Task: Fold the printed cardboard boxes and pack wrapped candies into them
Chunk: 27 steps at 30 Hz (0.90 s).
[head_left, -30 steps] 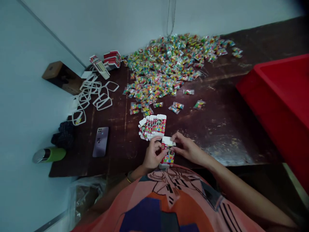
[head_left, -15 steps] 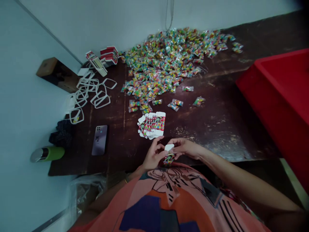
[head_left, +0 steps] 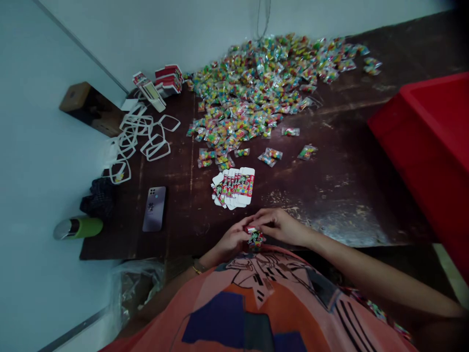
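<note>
Close to my body, at the table's front edge, a small printed candy box [head_left: 255, 239] is held between both hands. My left hand [head_left: 234, 238] grips it from the left, fingers wrapped around its side. My right hand [head_left: 280, 226] has its fingers closed at the top end of the box, where the white flap no longer stands up. Just beyond my hands lies a fanned stack of flat printed boxes [head_left: 234, 188] with white end flaps. Farther back spreads a large pile of clear candy packets [head_left: 252, 93], with several loose packets on its near side.
A phone [head_left: 154, 209] lies on the dark table [head_left: 205, 234] at left, near a green bottle [head_left: 88, 228] and dark cloth [head_left: 98, 200]. White bands [head_left: 157, 146], red-and-white cartons [head_left: 168, 80] and a brown box [head_left: 91, 108] stand behind. A red bin [head_left: 421, 142] is at right.
The white flap that stood up at the box's top has been folded down. My right fingers have pressed over that end. The whole view has shifted slightly.
</note>
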### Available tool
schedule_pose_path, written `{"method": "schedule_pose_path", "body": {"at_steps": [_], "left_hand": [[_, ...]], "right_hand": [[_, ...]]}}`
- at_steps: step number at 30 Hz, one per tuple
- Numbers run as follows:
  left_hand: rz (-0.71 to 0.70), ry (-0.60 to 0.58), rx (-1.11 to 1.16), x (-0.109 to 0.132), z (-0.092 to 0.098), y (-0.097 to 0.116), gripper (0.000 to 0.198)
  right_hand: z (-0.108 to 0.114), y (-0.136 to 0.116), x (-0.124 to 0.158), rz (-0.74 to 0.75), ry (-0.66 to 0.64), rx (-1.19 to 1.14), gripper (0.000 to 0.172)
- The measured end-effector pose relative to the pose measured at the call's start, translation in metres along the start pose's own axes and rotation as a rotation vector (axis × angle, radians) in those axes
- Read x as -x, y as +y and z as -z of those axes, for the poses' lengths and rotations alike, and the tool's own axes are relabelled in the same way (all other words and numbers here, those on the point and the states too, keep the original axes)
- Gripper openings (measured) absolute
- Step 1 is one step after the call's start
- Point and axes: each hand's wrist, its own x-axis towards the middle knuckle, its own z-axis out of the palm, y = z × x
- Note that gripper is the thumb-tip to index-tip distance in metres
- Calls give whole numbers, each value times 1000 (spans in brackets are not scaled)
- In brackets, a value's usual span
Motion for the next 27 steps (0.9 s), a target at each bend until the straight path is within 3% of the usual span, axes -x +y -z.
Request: {"method": "schedule_pose_path", "body": {"at_steps": [4, 6, 7, 9, 10, 11, 13, 14, 17, 20, 22, 24, 27], "left_hand": [[-42, 52, -74, -2, -1, -4, 66], [-71, 79, -190, -4, -2, -1, 61], [-79, 89, -285, -4, -3, 2, 58], [-111, 107, -536, -2, -2, 14, 49], [-135, 111, -672, 2, -1, 22, 44], [-162, 117, -800, 7, 1, 32, 39], [-172, 116, -1001, 20, 10, 52, 34], [-138, 100, -1076, 26, 15, 61, 33], [58, 16, -1193, 41, 30, 79, 25], [34, 109, -900, 36, 32, 77, 30], [-37, 163, -624, 23, 24, 68, 37], [-46, 145, -466, 6, 13, 57, 37], [-66, 108, -332, -18, 0, 41, 36]], "right_hand": [[2, -11, 4, 169, -77, 319, 40], [22, -2, -5, 215, -124, 401, 35], [40, 7, -12, 207, -85, 459, 31], [88, 29, -26, 103, 155, 627, 26], [113, 41, -30, -19, 385, 743, 28], [136, 53, -32, -102, 526, 800, 35], [165, 71, -25, -197, 665, 856, 40], [167, 78, -18, -214, 675, 866, 40], [129, 87, 13, -203, 617, 914, 47], [63, 84, 47, -144, 512, 939, 68], [28, 79, 65, -142, 555, 928, 63], [5, 75, 81, -152, 613, 914, 51], [-16, 69, 96, -115, 541, 897, 43]]}}
